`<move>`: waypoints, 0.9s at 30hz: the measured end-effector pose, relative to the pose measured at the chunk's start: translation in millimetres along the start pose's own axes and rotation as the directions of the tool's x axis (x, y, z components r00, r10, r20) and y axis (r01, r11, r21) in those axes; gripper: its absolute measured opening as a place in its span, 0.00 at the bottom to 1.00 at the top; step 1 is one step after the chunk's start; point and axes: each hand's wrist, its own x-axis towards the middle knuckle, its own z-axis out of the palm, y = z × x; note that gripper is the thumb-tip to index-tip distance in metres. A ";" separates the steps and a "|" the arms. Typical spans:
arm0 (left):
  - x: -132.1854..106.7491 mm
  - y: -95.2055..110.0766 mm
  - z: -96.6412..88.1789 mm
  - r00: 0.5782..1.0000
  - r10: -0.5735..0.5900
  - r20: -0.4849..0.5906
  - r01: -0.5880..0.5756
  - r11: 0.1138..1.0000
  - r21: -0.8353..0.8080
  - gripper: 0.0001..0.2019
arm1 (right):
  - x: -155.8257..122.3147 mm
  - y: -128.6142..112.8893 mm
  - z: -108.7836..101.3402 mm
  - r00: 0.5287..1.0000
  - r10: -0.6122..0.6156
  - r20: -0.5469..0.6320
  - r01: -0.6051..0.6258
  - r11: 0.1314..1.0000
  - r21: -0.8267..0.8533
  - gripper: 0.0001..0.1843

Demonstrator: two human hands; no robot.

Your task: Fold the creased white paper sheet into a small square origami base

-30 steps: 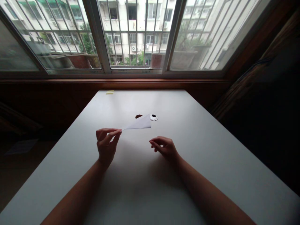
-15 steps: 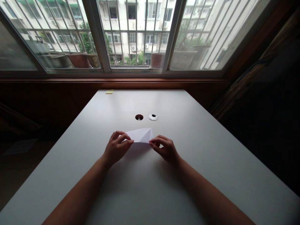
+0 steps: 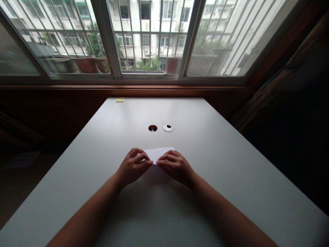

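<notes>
A folded sheet of white paper (image 3: pixel 157 154) is held just above the white table (image 3: pixel 164 212), between my two hands. My left hand (image 3: pixel 134 165) pinches its near edge from the left, fingers curled over thumb. From the right, my right hand (image 3: pixel 177 166) grips the same edge, its fingertips close beside those of the left. The paper's far edge shows behind the fingers; both its ends are partly covered by the hands.
Beyond the hands, a round cable hole (image 3: pixel 153 128) opens in the tabletop, with a white ring-shaped cover (image 3: pixel 168 128) beside it. A yellow sticky note (image 3: pixel 120 100) lies at the far left edge. Behind the table is a barred window (image 3: pixel 149 37).
My right hand has moved left along the paper's near edge, so the fingertips are now nearly together. Both hands and the paper have come slightly nearer to me.
</notes>
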 end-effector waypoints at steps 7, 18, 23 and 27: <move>0.2 -0.1 -0.4 1.000 -0.010 0.009 0.010 1.000 -0.008 0.07 | 0.0 -0.8 -2.7 1.000 -0.010 -0.010 0.010 0.999 -0.050 0.08; -1.3 -5.2 -1.1 0.999 -0.044 -0.031 0.045 0.998 0.035 0.06 | -0.4 -0.3 -11.0 0.997 0.077 -0.032 -0.080 0.989 -0.124 0.08; -3.9 -11.1 -0.4 0.997 -0.058 -0.048 0.061 0.995 0.073 0.06 | -3.4 3.7 -10.7 0.990 0.121 -0.076 -0.131 0.980 -0.149 0.09; -6.6 -18.7 -1.3 0.990 -0.102 -0.093 0.111 0.989 0.100 0.06 | -7.7 9.8 -11.3 0.980 0.159 -0.121 -0.179 0.968 -0.174 0.10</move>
